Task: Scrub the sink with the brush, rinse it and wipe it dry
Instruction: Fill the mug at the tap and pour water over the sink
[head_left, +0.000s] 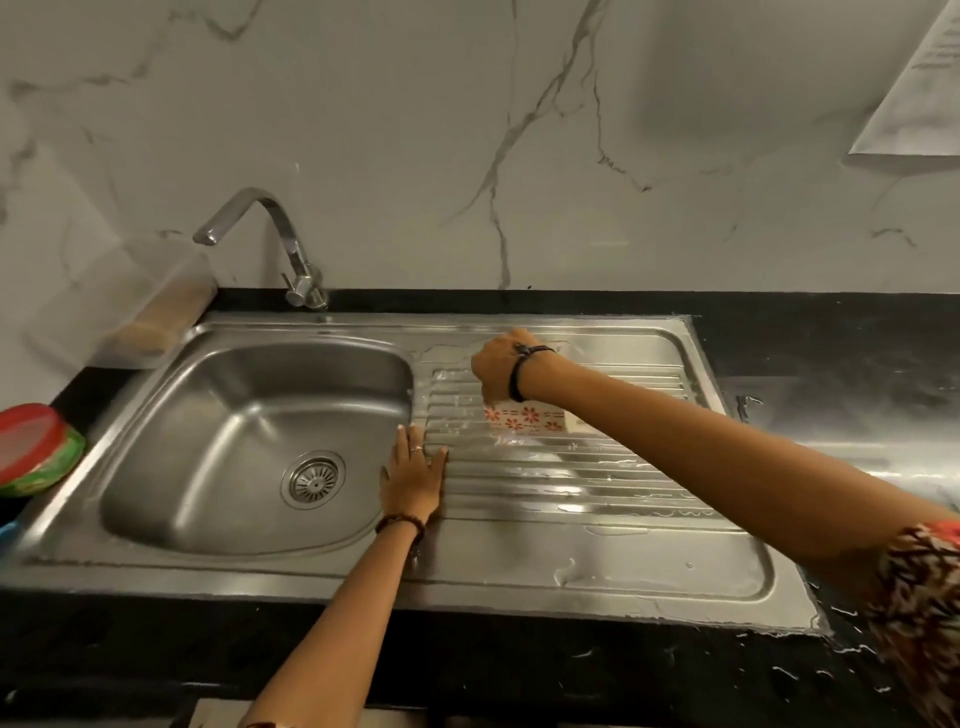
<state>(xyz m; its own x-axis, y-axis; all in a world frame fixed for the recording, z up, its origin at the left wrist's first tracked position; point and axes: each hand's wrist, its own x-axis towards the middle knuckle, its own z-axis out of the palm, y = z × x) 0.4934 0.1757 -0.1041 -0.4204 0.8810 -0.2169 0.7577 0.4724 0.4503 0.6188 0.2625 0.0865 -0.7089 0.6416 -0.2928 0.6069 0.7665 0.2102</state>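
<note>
Wiping seems under way: the right hand (496, 371) grips a patterned cloth (524, 419) on the wet drainboard (571, 483), right of the basin (249, 431). The left hand (413, 480) presses flat nearby. No brush visible.

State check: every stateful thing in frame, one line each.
faucet: off, no water running
basin: empty, drain strainer in place
drainboard: wet, water streaks and puddles
cloth: gripped, pressed on drainboard
right hand: grips cloth
left hand: flat on the sink, fingers straight
</note>
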